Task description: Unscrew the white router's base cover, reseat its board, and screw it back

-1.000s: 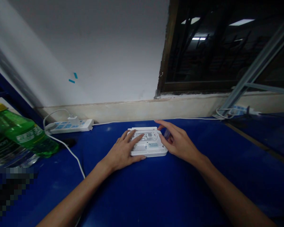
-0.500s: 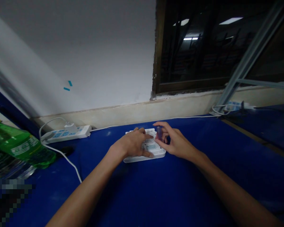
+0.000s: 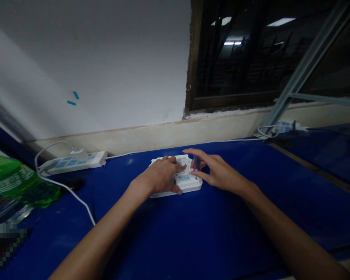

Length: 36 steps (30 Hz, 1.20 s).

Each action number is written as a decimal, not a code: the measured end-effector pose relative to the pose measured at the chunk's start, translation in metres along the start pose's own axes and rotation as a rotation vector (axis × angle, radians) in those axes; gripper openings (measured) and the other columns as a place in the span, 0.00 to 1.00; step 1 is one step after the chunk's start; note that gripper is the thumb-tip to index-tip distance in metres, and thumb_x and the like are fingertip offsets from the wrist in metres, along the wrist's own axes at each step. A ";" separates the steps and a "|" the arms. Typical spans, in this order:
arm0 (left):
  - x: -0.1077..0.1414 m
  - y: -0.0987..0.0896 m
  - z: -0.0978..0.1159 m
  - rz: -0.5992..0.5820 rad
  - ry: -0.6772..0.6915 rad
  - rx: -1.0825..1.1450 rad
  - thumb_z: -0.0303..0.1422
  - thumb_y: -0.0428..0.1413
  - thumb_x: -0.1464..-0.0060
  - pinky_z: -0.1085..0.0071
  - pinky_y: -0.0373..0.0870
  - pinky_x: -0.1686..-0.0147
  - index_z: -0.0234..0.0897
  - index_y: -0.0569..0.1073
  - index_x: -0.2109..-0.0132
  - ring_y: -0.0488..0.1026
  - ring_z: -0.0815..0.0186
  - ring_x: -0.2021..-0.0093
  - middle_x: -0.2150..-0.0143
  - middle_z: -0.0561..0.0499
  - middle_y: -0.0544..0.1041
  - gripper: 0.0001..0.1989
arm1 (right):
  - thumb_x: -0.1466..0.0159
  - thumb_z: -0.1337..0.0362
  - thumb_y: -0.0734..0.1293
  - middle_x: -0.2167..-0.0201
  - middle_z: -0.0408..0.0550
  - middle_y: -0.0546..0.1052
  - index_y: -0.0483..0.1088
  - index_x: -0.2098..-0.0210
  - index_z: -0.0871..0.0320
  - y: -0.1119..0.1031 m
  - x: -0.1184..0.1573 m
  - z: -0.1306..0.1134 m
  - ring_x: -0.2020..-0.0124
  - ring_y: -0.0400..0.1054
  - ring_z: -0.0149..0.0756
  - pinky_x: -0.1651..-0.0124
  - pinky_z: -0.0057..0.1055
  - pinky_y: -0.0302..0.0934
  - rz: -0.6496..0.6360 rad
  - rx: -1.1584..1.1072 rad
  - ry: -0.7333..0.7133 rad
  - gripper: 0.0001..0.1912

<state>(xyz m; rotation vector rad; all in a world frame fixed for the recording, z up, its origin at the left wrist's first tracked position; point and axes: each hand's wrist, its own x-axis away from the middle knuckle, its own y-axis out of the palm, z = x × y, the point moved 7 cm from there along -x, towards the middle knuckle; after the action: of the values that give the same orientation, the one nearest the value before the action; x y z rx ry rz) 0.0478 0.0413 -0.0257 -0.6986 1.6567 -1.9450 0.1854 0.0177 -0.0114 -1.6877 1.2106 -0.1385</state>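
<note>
A white, flat device with rounded corners and rows of small holes, a white casing (image 3: 189,187), lies on the blue tabletop (image 3: 169,233). Over its left part rests my left hand (image 3: 163,175), fingers spread, the thumb near the front edge and a fingertip on its upper face. My right hand (image 3: 211,169) is at the casing's right side, its thumb and fingers closed around a small purplish translucent handle (image 3: 196,162) that stands upright. The handle's lower end is over the casing's right part; its tip is too small to make out.
At the left are a white power strip (image 3: 72,162) with a plug and white cable, and a green bottle (image 3: 14,181) lying tilted. A wall runs behind the table. Another power strip (image 3: 284,126) with coiled cable is at the back right, near a metal frame (image 3: 297,77).
The whole view has shifted slightly, so things appear a little further left and up. My left hand stays on the casing, and my right hand still holds the handle, which looks more upright.
</note>
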 end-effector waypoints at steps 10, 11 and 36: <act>0.001 -0.004 -0.010 -0.023 0.049 0.131 0.50 0.63 0.49 0.59 0.67 0.43 0.49 0.64 0.35 0.69 0.52 0.41 0.38 0.47 0.70 0.37 | 0.38 0.66 0.71 0.62 0.45 0.78 0.58 0.39 0.50 -0.014 0.001 0.015 0.63 0.77 0.37 0.59 0.35 0.74 0.133 -0.351 0.094 0.31; 0.001 -0.006 -0.012 -0.025 0.054 0.164 0.52 0.63 0.48 0.60 0.66 0.43 0.48 0.64 0.34 0.69 0.53 0.41 0.38 0.47 0.70 0.38 | 0.39 0.65 0.72 0.63 0.44 0.78 0.58 0.40 0.51 -0.016 0.001 0.018 0.63 0.78 0.37 0.58 0.36 0.74 0.174 -0.378 0.103 0.31; -0.029 -0.025 0.007 0.186 0.020 0.450 0.26 0.57 0.44 0.75 0.70 0.65 0.34 0.80 0.63 0.78 0.66 0.67 0.66 0.49 0.82 0.07 | 0.40 0.64 0.71 0.68 0.43 0.78 0.59 0.47 0.51 -0.040 0.010 0.059 0.71 0.76 0.37 0.66 0.31 0.71 0.500 -0.164 0.186 0.25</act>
<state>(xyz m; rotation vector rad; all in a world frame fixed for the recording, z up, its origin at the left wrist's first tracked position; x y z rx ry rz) 0.0733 0.0588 -0.0019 -0.3388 1.1795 -2.0848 0.2512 0.0475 -0.0133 -1.4802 1.7882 0.1158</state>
